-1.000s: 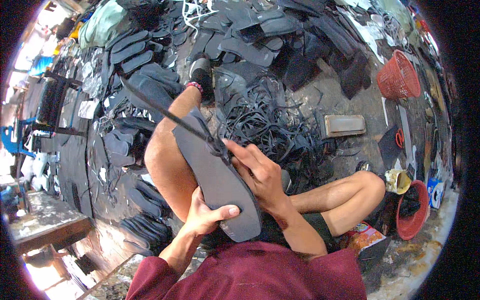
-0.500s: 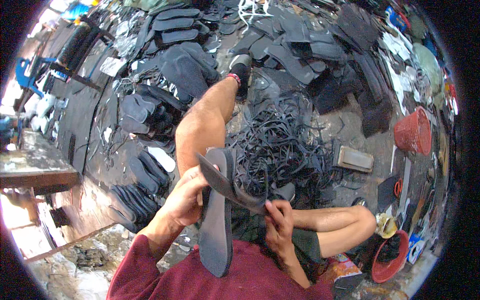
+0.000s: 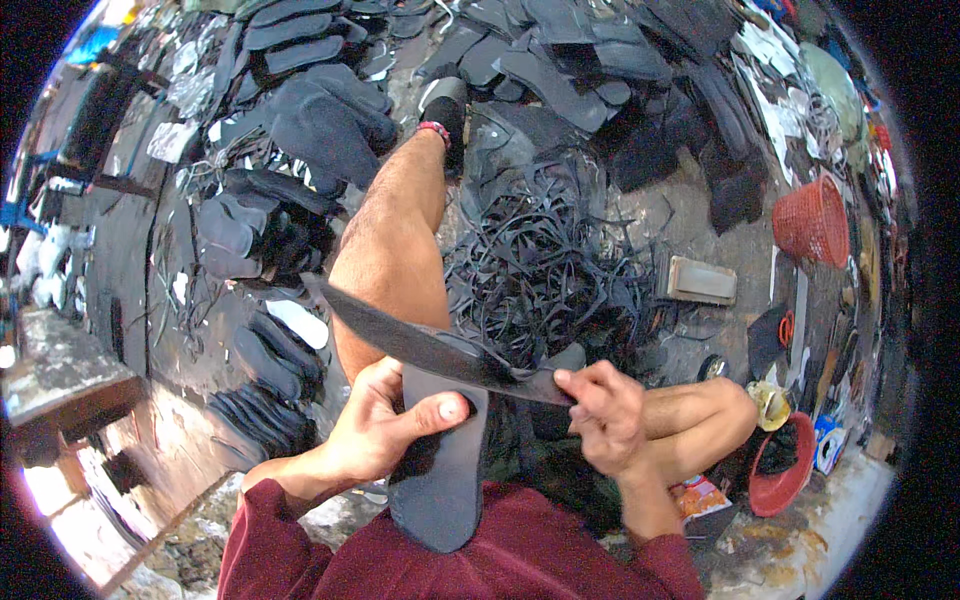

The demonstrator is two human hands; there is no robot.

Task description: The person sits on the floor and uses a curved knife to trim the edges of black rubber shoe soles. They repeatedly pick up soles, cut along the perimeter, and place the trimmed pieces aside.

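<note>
My left hand grips a dark grey shoe sole, with its thumb pressed on the upper face. The lower end of the sole lies against my red shirt. Across its far end runs a long, dark, curved piece that looks like thin rubber sheet or another sole. Between the fingertips of my right hand is the right end of that curved piece. Its left end sticks out free over my bare leg. Whether the piece is joined to the sole, I cannot tell.
Thin black offcut strips lie heaped between my legs. Stacked dark soles are on the left, near a wooden bench. To the right are a pale block, a red basket, orange-handled scissors and a red bowl.
The curved piece has swung out flatter and wider across the sole. My right hand has moved right with its end. My left thumb now shows on top of the sole.
</note>
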